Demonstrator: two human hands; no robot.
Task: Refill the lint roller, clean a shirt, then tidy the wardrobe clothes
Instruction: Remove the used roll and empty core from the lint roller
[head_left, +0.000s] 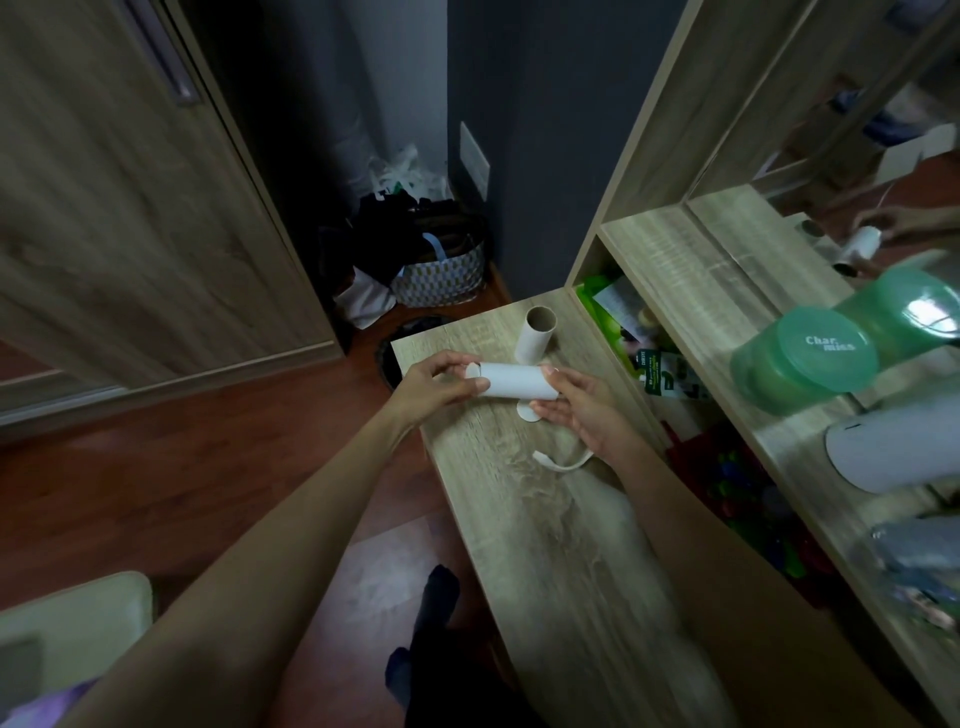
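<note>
A: While your left hand (434, 382) curls round one end of the white roll (514, 384), thumb on the near face and fingers over the top, your right hand (582, 410) pinches the other end, thumb above and fingers cupped beneath. Both grips are narrow and closed on that roll. I can't make out anything else in either hand.

B: You're holding it just above the desk top (545, 519), on your side of the upright cardboard core (537, 338). Its long axis lies crosswise, running from hand to hand, at right angles to that standing core.

A: Look at the end under your left fingers. A short white inner piece (470, 370) pokes out past the sleeve there. I can't tell whether that's the roller's spindle.

B: If it is, my guess is you're seating the refill, and the move runs along that axis: left hand steadies, right hand pushes toward it. Keep the roll level, or it may bind.

A: Nearer you than the core, under the roll, a small white disc (529, 411) sits on the desk. Nearer again lies a curved white strip (563, 462), likely part of the handle, though your right wrist hides where it leads.

B: Well to the right of the core, a green tub (810, 358) stands on the shelf, out of your way.
</note>
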